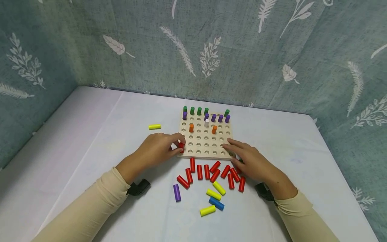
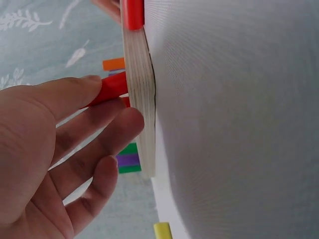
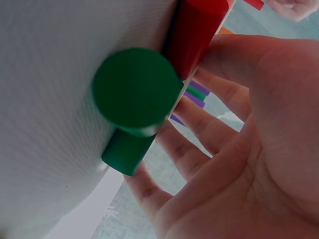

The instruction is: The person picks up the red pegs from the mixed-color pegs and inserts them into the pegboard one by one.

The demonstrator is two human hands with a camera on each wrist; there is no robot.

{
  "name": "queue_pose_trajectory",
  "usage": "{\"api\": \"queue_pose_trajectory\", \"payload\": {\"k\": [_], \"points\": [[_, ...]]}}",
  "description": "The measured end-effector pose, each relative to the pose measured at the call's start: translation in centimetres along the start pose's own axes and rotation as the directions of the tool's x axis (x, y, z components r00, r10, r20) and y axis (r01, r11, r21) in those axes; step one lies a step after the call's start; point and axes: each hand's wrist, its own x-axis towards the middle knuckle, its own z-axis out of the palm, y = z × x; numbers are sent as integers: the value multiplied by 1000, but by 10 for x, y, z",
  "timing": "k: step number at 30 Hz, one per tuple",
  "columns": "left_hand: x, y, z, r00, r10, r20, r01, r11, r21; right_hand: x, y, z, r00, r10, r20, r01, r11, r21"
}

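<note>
A pale wooden pegboard (image 1: 202, 155) lies mid-table with rows of round holes. At its near left corner my left hand (image 1: 160, 148) pinches a red peg (image 2: 112, 88) between thumb and fingers, the peg's end right at the board. Part of another red peg shows behind those fingers in the left wrist view. My right hand (image 1: 252, 161) rests at the near right corner, fingers spread over the board's edge. Green pegs (image 3: 137, 89) and a red peg (image 3: 197, 37) lie under that palm. Green and purple pegs (image 1: 213, 117) stand in the far rows, with a white peg (image 1: 207, 123) and two orange pegs (image 1: 191, 128) nearer.
Several loose red pegs (image 1: 200, 172) lie in front of the board. Closer in are yellow pegs (image 1: 213, 194), a blue peg (image 1: 216, 203) and a purple peg (image 1: 177, 193). One yellow peg (image 1: 155, 126) lies left of the board. Patterned cloth (image 1: 211, 33) hangs behind the table.
</note>
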Motion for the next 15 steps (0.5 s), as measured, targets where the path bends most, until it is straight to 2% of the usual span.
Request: {"api": "queue_pose_trajectory", "payload": {"k": [15], "points": [[0, 1, 4, 999, 25, 30, -26, 999, 41, 0, 1, 0, 1000, 1, 1, -1, 1000, 1]]}}
